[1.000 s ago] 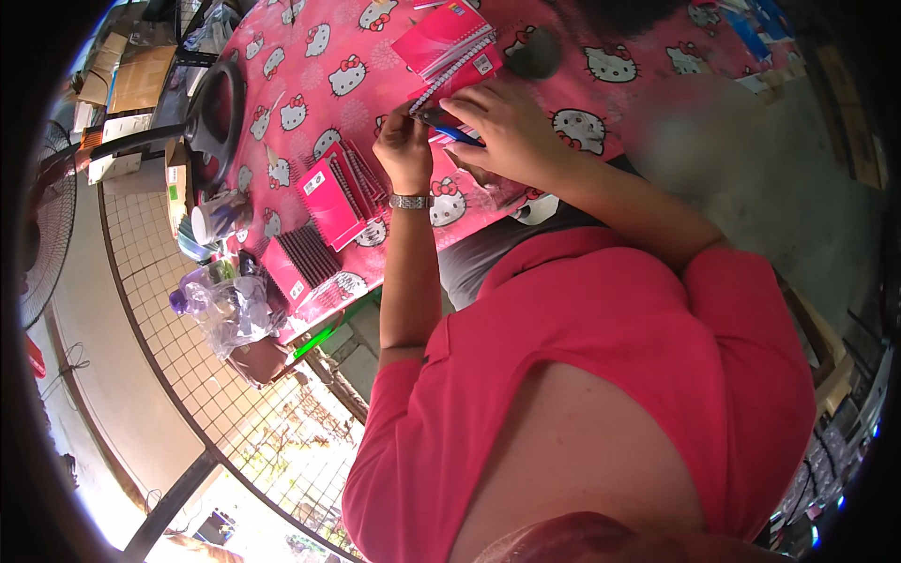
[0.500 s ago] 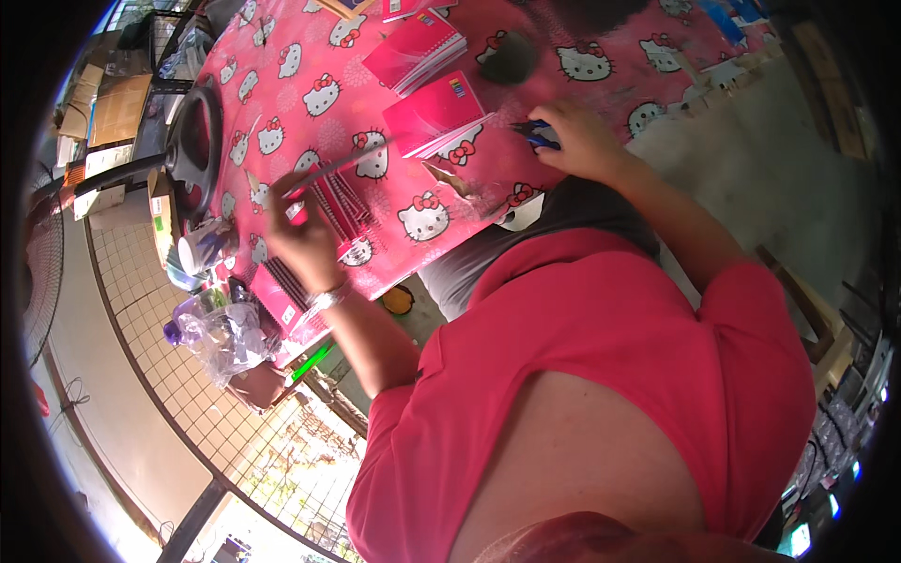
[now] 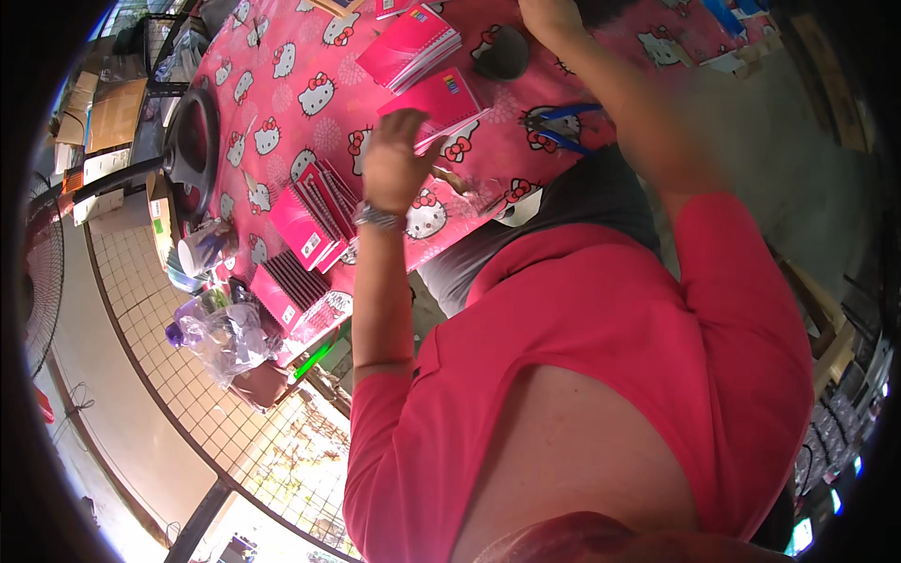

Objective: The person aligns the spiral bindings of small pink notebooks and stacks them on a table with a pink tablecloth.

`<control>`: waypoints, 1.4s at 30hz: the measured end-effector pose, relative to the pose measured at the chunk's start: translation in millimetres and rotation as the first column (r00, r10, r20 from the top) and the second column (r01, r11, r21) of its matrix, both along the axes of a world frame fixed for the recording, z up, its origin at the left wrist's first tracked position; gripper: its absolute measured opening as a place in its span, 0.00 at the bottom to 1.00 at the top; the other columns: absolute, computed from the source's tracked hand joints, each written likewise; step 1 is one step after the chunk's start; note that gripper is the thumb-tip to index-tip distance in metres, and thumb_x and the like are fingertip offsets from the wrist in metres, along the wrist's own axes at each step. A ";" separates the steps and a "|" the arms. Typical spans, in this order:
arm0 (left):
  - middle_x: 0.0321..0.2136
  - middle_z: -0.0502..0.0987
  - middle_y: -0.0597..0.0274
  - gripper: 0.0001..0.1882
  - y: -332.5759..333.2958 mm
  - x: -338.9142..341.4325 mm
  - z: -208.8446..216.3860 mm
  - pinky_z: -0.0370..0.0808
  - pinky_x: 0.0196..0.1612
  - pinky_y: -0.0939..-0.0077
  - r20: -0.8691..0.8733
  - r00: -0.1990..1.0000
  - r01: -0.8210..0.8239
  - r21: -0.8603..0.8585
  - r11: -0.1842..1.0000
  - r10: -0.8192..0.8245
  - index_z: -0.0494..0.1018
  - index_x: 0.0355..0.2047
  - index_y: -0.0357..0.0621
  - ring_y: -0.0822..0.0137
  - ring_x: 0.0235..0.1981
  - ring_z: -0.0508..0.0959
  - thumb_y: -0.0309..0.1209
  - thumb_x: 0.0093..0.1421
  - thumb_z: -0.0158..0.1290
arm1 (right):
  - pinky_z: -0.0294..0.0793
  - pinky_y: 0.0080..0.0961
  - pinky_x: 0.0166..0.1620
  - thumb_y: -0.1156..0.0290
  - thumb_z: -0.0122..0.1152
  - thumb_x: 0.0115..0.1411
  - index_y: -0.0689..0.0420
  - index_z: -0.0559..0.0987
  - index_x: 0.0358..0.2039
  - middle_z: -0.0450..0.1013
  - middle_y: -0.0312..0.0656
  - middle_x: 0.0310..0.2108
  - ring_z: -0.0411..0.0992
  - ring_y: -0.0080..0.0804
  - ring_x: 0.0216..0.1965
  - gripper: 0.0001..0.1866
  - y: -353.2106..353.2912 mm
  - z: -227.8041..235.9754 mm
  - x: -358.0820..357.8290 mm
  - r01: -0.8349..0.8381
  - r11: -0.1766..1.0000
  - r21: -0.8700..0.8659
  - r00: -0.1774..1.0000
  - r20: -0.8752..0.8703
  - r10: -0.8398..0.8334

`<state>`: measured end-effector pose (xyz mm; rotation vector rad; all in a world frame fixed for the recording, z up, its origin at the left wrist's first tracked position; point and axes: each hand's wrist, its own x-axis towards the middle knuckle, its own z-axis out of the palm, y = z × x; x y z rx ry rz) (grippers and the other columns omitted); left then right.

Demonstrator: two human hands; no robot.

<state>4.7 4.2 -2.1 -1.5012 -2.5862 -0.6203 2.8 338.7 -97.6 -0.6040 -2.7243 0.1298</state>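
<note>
My left hand (image 3: pixel 389 169) has its fingers (image 3: pixel 405 119) loosely bent, the thumb parted from them and nothing seen in the gap. Just at 1 to 2 o'clock from it is the front notebook stack (image 3: pixel 446 98), pink and spiral-bound, its long axis slanting from 8 toward 2 o'clock; the fingers cover its near-left part, and I cannot tell whether they touch it. My right hand (image 3: pixel 549 17), well apart at 1 o'clock and cut by the upper edge, is farther from the stack; I cannot tell if its fingers are spread or gripping. The blue-handled pliers (image 3: pixel 568 141) lie on the pink patterned worktop (image 3: pixel 293 141), at 3 o'clock from my left fingers and 6 from my right, handles splayed toward 3, nose toward 9. The rear notebook stack (image 3: pixel 405 47) sits at 12 o'clock. At 8 o'clock lies a fanned notebook pile (image 3: pixel 314 218); beyond it, toward 7, a second notebook pile (image 3: pixel 289 286). Farther out, around 8, is a clear plastic bag (image 3: pixel 225 340).
</note>
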 end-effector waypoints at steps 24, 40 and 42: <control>0.29 0.81 0.62 0.08 -4.1 -17.6 -6.6 0.79 0.29 0.68 0.082 0.992 0.104 -0.064 0.992 -0.099 0.81 0.37 0.52 0.60 0.27 0.81 0.28 0.56 0.57 | 0.70 0.26 0.36 0.70 0.62 0.60 0.51 0.82 0.44 0.75 0.38 0.32 0.72 0.29 0.30 0.11 -81.7 54.6 75.2 -0.661 0.605 -0.445 0.747 -0.464 0.476; 0.37 0.73 0.54 0.14 9.5 -2.0 -12.3 0.67 0.43 0.57 -0.191 0.976 -0.064 0.202 0.977 0.104 0.70 0.42 0.43 0.52 0.40 0.73 0.22 0.54 0.50 | 0.71 0.26 0.41 0.75 0.64 0.56 0.53 0.81 0.41 0.71 0.35 0.37 0.71 0.30 0.38 0.11 -107.7 86.0 80.0 -0.713 0.594 -0.373 0.692 -0.513 0.508; 0.38 0.73 0.54 0.14 9.0 -1.2 -13.7 0.66 0.43 0.58 -0.194 0.975 -0.063 0.224 0.973 0.108 0.70 0.42 0.43 0.52 0.40 0.73 0.22 0.54 0.50 | 0.71 0.26 0.41 0.75 0.63 0.56 0.54 0.80 0.41 0.71 0.35 0.36 0.71 0.30 0.39 0.11 -112.4 90.4 84.4 -0.714 0.551 -0.433 0.698 -0.507 0.506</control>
